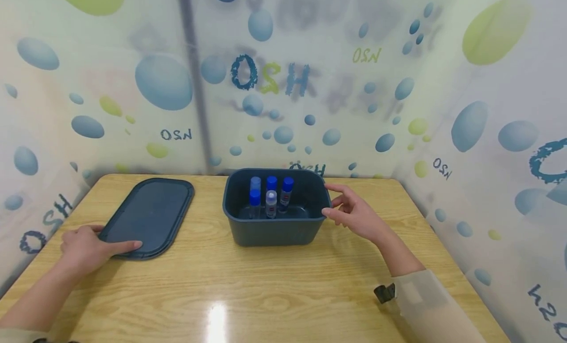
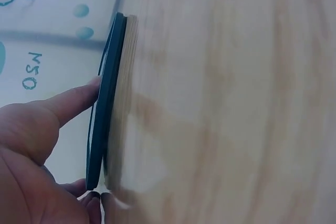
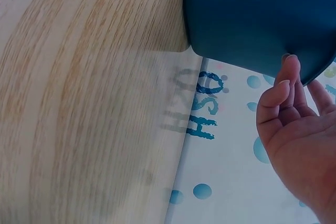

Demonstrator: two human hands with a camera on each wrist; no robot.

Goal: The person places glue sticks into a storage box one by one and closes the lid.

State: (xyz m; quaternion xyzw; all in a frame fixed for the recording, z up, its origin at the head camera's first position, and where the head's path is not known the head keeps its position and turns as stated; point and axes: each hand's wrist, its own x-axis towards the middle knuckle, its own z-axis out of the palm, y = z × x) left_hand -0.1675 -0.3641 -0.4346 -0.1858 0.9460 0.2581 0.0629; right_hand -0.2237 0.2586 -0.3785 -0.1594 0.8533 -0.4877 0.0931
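My left hand (image 1: 86, 247) pinches the near-left end of a dark blue-grey lid (image 1: 148, 215), thumb on top and fingers at the edge. In the left wrist view the lid (image 2: 109, 93) shows edge-on, close to the table. A matching rectangular bin (image 1: 274, 232) stands upright at the back middle of the table. Inside it are several small clear bottles (image 1: 271, 207) with blue caps, standing upright. My right hand (image 1: 356, 215) touches the bin's right end, thumb and index finger spread along the rim. The right wrist view shows its other fingers (image 3: 275, 95) bent beside the bin wall (image 3: 252, 19).
A light wooden table (image 1: 266, 289) carries the lid and bin. A patterned curtain (image 1: 274, 116) with blue and green spots hangs behind the bin and along both sides. A dark clip-like piece (image 1: 384, 293) sits at the right sleeve (image 1: 425, 303).
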